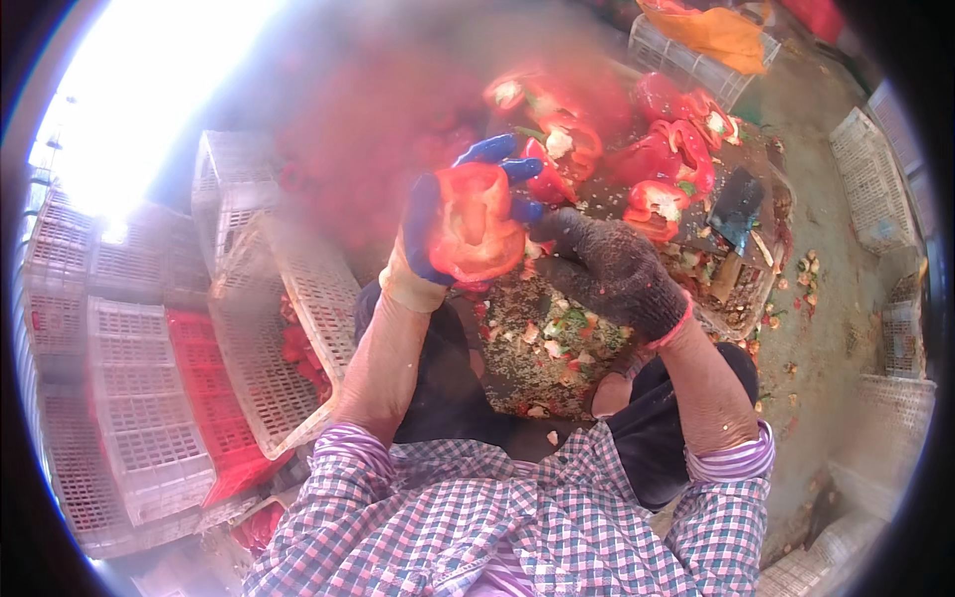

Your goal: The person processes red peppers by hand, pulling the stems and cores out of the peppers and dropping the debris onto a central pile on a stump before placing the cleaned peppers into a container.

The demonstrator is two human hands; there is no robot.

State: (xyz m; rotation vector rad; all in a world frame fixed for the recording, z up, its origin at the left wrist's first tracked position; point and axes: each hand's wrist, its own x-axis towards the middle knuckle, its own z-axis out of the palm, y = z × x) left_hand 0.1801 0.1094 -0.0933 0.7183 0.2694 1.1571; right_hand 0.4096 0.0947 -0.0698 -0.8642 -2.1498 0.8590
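Note:
My left hand (425,216), in a blue coated glove, holds a cut red bell pepper half (481,224) with its hollow inside facing up. Just right of it is my right hand (615,265) in a dark, dirty knit glove, its fingers curled near small red and pale bits; whether it grips anything is hidden. Beyond the hands, cut red peppers with pale seed cores (656,205) lie on a dark board (709,227). A cleaver (735,213) with a wooden handle rests on the board's right side.
Pepper seeds and core scraps (559,336) litter the ground between my legs. At the left, a white plastic crate (313,298) holds red pepper pieces, beside stacked white and red crates (216,395). More crates (873,179) line the right side. An orange item hangs over a crate (694,67) at the top.

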